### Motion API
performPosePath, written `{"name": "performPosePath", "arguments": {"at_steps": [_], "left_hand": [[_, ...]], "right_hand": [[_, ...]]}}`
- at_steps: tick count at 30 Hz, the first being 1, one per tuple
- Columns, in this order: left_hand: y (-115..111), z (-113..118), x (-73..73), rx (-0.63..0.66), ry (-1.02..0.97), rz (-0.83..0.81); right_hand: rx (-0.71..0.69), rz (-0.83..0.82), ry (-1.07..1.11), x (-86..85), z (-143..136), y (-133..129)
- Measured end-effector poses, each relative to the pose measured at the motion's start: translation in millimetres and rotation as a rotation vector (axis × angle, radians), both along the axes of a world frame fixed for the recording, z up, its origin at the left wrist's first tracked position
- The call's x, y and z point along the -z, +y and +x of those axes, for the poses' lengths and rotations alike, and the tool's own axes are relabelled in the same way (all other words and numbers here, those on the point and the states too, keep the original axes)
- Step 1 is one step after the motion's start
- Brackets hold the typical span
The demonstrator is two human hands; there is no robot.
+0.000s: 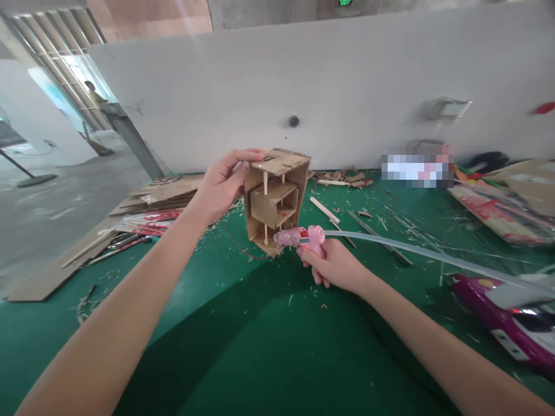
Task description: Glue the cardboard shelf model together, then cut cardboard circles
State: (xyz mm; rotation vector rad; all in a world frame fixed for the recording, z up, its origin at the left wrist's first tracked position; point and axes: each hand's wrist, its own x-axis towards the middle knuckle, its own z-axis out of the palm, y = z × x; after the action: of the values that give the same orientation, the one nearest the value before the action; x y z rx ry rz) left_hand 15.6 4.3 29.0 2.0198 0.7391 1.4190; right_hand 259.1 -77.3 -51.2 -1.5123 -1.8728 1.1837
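A small cardboard box structure (263, 208) with an open front stands tilted in the middle, a smaller cardboard box and thin wooden sticks inside it. My left hand (228, 182) grips its top left edge, thumb and fingers closed on the cardboard. A pink hot glue gun (303, 236) is in my right hand (332, 263), fingers wrapped round its handle. The nozzle points left at the lower front of the structure, near a stick's foot; whether it touches cannot be seen. A long translucent glue stick (403, 245) runs out of the gun's back to the right.
Flat cardboard pieces (160, 193) and plastic-wrapped sticks (145, 224) lie at the left. A craft knife (381, 240), a wooden stick (324, 209) and scraps lie on the green table (243, 341). A purple device (498, 323) sits at the right. A white wall (208, 98) stands behind.
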Motion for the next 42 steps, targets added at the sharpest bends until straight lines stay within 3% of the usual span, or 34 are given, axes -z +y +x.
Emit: {"name": "performPosePath", "arguments": {"at_steps": [6,25,29,42], "left_hand": [[-1.2,1.4,0.9,0.066,-0.043,-0.068],[-3.6,1.7,-1.0,0.033,-0.048,-0.068],[-3.1,0.7,-0.8,0.050,-0.033,-0.056],[-4.7,1.1,-2.4,0.101,-0.076,-0.134]], "right_hand": [[0.000,-0.008,0.018,2.9,-1.3,3.2],[-0.055,-0.012,0.015,3.4,-1.0,5.9],[-0.005,-0.015,0.046,5.5,-1.9,5.9],[-0.023,-0.029,0.011,4.0,-3.5,5.6]]}}
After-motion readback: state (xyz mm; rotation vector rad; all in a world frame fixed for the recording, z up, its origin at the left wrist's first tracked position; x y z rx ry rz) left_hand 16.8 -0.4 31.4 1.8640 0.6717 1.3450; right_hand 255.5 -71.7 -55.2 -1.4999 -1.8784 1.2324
